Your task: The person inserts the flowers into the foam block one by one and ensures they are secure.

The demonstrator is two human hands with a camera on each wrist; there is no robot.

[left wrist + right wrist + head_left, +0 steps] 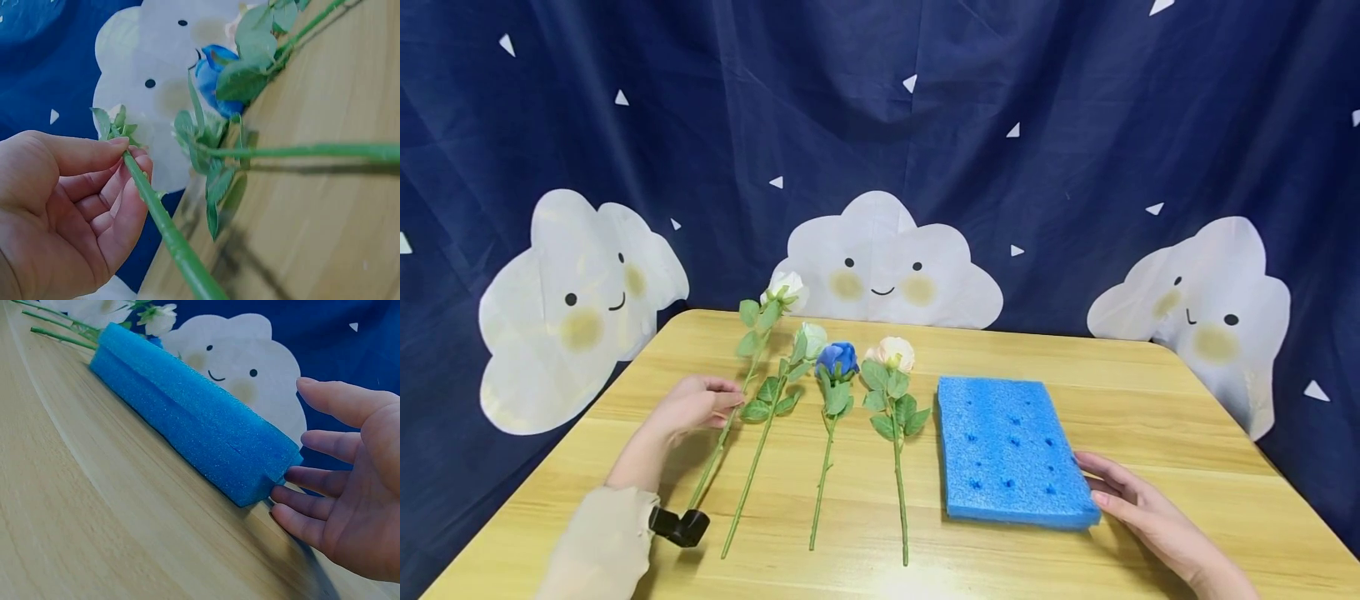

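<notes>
My left hand (696,406) pinches the green stem of a white rose (784,288) between thumb and fingertips. In the left wrist view that stem (172,240) runs down from the fingertips toward the camera. A pale greenish-white rose (812,340) lies just right of it. My right hand (1138,504) is at the right edge of a blue foam block (1011,450) dotted with small holes. Seen from the right wrist, its fingers are extended loosely, with fingertips at the block's end (200,422) and the thumb apart from it.
A blue rose (838,360) and a pale peach rose (895,354) lie on the wooden table (865,533), between the pale rose and the foam block. Behind the table hangs a dark blue curtain (842,100) printed with clouds. A black device (680,527) sits on the left wrist.
</notes>
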